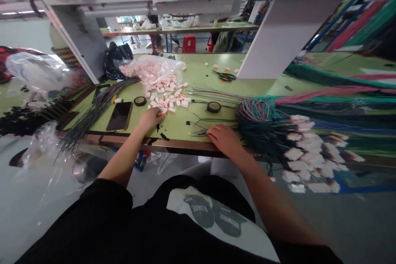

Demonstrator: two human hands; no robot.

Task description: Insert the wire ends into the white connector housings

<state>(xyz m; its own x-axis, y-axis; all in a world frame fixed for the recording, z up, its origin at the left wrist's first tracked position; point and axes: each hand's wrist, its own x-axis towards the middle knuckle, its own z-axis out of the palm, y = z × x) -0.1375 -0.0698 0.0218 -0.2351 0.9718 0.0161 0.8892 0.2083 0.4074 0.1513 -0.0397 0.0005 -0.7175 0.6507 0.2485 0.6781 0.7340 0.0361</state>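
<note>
My left hand (150, 119) is at the near edge of a loose pile of white-and-orange plastic connectors (168, 101). Its fingers are closed on one connector (161, 114), partly covered by the fingertips. To the right, my right hand (225, 138) rests low over the table with its fingers drawn together around thin wires (199, 133), whose ends stick out to the left. Those wires run from a large bundle of green, pink and dark wires (258, 109). Many white connectors (306, 148) hang at the bundle's near side, over the table edge.
A phone (119, 116) and a roll of black tape (140, 101) lie left of the pile; another tape roll (213, 107) sits right of it. Behind are scissors (225, 76) and a clear bag of connectors (148, 70). Grey wires (95, 111) drape off the left edge. A shelf panel (278, 37) rises behind.
</note>
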